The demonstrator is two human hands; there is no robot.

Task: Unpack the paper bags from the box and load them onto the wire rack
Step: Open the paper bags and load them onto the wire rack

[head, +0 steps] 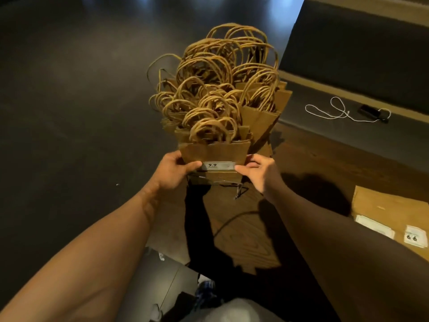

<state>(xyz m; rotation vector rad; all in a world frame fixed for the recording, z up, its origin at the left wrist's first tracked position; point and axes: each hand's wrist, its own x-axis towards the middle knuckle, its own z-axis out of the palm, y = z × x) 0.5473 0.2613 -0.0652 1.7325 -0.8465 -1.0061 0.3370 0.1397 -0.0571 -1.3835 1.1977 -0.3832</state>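
A thick stack of flat brown paper bags (216,152) with twisted rope handles (222,73) stands upright in a thin wire rack (222,182) in the middle of the view. The front bag bears a small white label reading 9.9. My left hand (171,170) grips the left edge of the front bags, thumb on the front face beside the label. My right hand (257,171) pinches the right edge at the same height. Most of the wire rack is hidden under the bags.
A flattened cardboard box (383,212) with white labels lies on the wooden floor at the right. A white cable (334,111) and a dark phone (369,110) lie on a ledge at the back right. Dark floor spreads to the left. My shoe (206,291) shows below.
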